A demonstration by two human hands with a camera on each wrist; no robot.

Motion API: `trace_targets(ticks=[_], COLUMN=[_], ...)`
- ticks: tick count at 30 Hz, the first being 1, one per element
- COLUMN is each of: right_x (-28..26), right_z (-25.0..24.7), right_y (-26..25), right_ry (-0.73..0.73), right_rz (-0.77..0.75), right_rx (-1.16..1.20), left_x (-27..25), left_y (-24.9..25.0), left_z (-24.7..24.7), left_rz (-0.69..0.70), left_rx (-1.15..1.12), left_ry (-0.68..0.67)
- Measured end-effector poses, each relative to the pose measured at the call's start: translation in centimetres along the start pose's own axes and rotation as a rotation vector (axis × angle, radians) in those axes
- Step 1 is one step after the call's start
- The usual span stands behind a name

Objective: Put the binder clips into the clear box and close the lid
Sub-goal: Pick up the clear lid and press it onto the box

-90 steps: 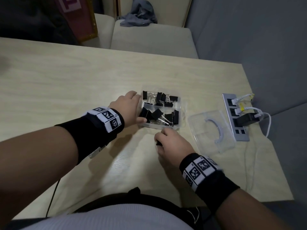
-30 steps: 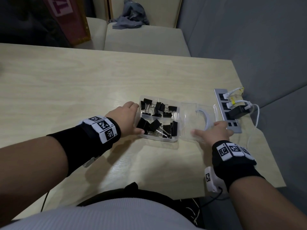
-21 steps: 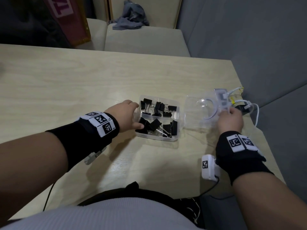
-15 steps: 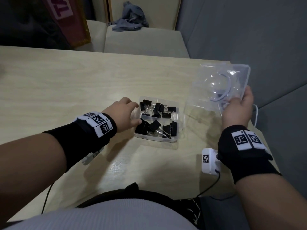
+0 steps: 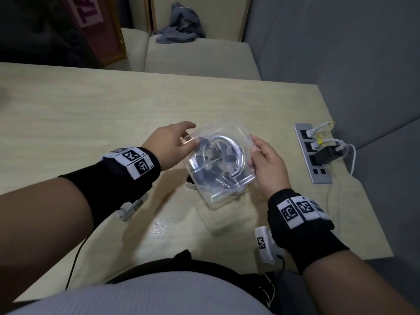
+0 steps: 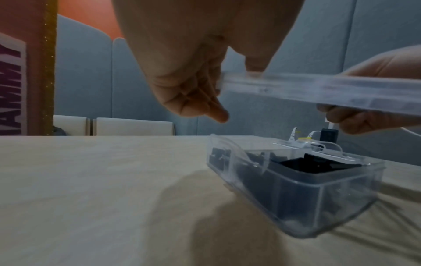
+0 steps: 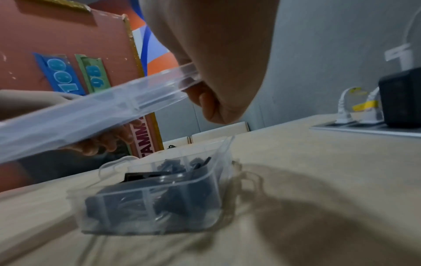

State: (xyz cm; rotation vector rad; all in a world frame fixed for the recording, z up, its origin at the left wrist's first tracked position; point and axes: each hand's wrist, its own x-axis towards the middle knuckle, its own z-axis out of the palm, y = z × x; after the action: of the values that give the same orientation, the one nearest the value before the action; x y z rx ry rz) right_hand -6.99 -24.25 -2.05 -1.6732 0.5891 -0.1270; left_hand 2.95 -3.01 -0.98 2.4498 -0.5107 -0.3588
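Note:
The clear box (image 6: pixel 296 189) stands on the table with several black binder clips (image 6: pixel 303 165) inside, also seen in the right wrist view (image 7: pixel 159 180). The clear lid (image 5: pixel 220 164) hovers tilted a little above the box and covers most of it in the head view. My right hand (image 5: pixel 252 155) grips the lid's right edge, thumb on top and fingers beneath. My left hand (image 5: pixel 188 137) pinches the lid's left edge (image 6: pixel 227 82), with its curled fingers (image 7: pixel 102 144) under the lid. The lid does not touch the box.
A grey power strip (image 5: pixel 311 153) with white plugs, a black adapter and cables lies near the table's right edge. A padded bench with a grey cloth (image 5: pixel 179 26) and a red sign board (image 5: pixel 95 26) stand beyond the far edge.
My right hand picked the lid up from the table right of the box, raised it and brought it over the box. My left hand left the box's side and took the lid's left edge.

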Motion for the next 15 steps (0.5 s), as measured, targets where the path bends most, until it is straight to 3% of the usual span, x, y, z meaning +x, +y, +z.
trace_targets(ticks=[3, 6, 8, 10, 12, 15], right_x=[0.0, 0.3, 0.6, 0.5, 0.2, 0.1], right_z=[0.0, -0.2, -0.5, -0.5, -0.4, -0.2], right_y=[-0.8, -1.3, -1.4, -1.4, -0.8, 0.2], right_ry=[-0.04, 0.077, 0.115, 0.042, -0.048, -0.026], right_rz=[-0.059, -0.061, 0.061, 0.209, 0.24, 0.157], right_rx=[-0.048, -0.123, -0.153, -0.216, -0.299, -0.441], left_x=[0.2, 0.6, 0.6, 0.5, 0.4, 0.3], left_y=[0.3, 0.1, 0.1, 0.1, 0.1, 0.0], left_z=[0.0, 0.2, 0.3, 0.5, 0.8, 1.4], left_rz=[0.009, -0.027, -0.071, -0.125, -0.164, -0.206], left_rx=[-0.012, -0.125, -0.226, -0.288, -0.246, -0.101], left_ry=[-0.088, -0.061, -0.042, -0.045, -0.075, -0.099])
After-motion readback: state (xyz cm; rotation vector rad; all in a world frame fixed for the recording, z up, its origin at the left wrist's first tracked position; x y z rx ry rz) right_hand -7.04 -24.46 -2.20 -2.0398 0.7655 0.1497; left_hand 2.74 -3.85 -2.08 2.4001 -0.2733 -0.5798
